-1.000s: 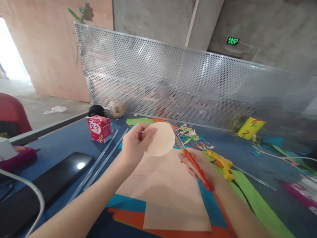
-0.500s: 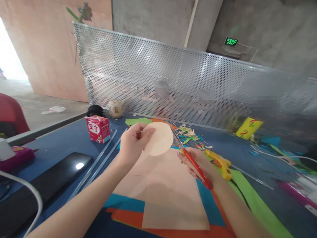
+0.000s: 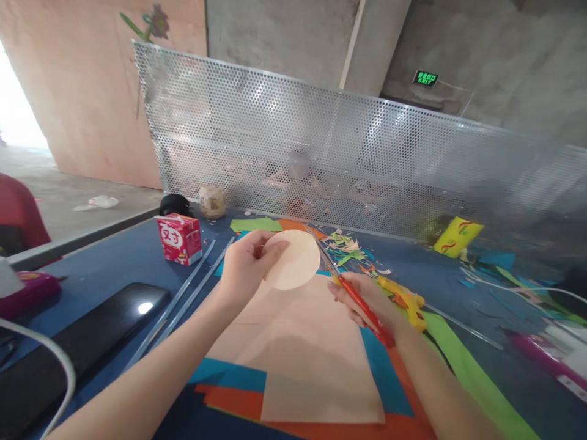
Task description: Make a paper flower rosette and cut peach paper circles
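Note:
A pale cream paper circle [image 3: 297,263] is pinched at its left edge between the thumb and fingers of my left hand [image 3: 250,260]. My right hand [image 3: 364,299] is closed around the red handles of a pair of scissors [image 3: 355,296]. The blades point up and left, close beside the circle's right edge; whether they touch it I cannot tell. Below both hands lies a large sheet of pale peach paper [image 3: 298,342], on top of blue paper [image 3: 389,373] and orange paper [image 3: 233,403].
A yellow glue gun [image 3: 406,302] lies right of my right hand, near green paper [image 3: 463,360]. Paper scraps [image 3: 346,247] are heaped behind. Left are clear glue sticks [image 3: 197,293], a red drink carton [image 3: 180,238] and a black slab [image 3: 92,342]. A perforated metal screen [image 3: 275,134] stands behind.
The paper circle has dipped very slightly with my left hand. The view has shifted a little; both hands keep their holds.

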### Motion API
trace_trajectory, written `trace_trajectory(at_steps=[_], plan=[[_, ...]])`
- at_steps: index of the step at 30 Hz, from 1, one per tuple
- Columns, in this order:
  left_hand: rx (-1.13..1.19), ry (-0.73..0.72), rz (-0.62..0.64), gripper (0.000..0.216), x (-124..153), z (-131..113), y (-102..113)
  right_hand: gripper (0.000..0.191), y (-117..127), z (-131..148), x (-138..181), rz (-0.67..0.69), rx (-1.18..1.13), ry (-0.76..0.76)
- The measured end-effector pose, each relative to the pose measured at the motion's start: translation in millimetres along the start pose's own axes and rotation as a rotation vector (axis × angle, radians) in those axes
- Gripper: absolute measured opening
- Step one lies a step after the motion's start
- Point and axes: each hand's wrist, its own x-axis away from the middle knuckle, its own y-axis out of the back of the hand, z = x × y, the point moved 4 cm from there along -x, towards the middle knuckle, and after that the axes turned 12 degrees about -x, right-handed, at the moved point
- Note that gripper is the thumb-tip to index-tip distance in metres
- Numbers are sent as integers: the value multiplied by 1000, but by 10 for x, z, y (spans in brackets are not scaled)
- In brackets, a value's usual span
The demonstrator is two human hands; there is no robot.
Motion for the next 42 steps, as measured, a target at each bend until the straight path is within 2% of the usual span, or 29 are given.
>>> trace_trajectory(at_steps=[6, 15, 22, 26, 32, 42], plan=[[6, 5, 32, 20, -26, 57, -7, 39, 10, 21, 25, 10, -61, -85], [7, 11, 76, 18, -47, 96, -22, 38, 99, 0, -20, -4, -59, -85], [-8, 37, 149, 22, -51, 122, -57, 40, 98, -41, -49, 44, 32, -17], [-50, 39, 165, 22, -48, 134, -66, 40, 85, -45, -44, 57, 42, -38], [-48, 50, 166, 21, -48, 141, -75, 41, 71, -25, -32, 81, 16, -34], [-46, 71, 155, 20, -44, 104, -61, 36, 79, 23, -13, 88, 135, 10]])
